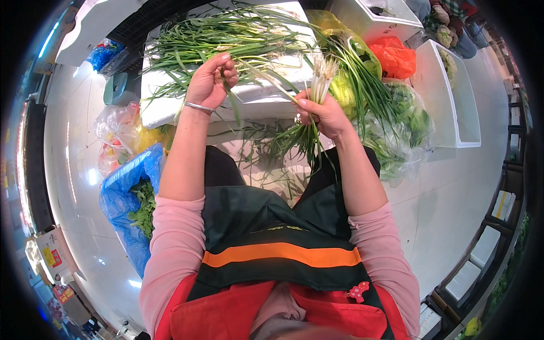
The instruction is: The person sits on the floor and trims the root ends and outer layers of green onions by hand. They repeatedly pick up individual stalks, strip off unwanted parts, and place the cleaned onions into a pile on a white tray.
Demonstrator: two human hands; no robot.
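My right hand is closed around a bunch of young allium stalks, like green garlic or scallions. Their white, rooted ends point up and the green leaves hang below my fist. One pale single stalk slants from the right hand towards my left hand. The left fingers are curled and pinch a long green leaf that dangles below them. Under and beyond both hands, a loose heap of the same stalks covers much of a white foam box top.
Another bunch of stalks drapes over a yellow bag at right. Beside it are a red bag, bagged leafy greens and a foam box. A blue-lined crate of greens stands left. Leaf scraps litter the floor.
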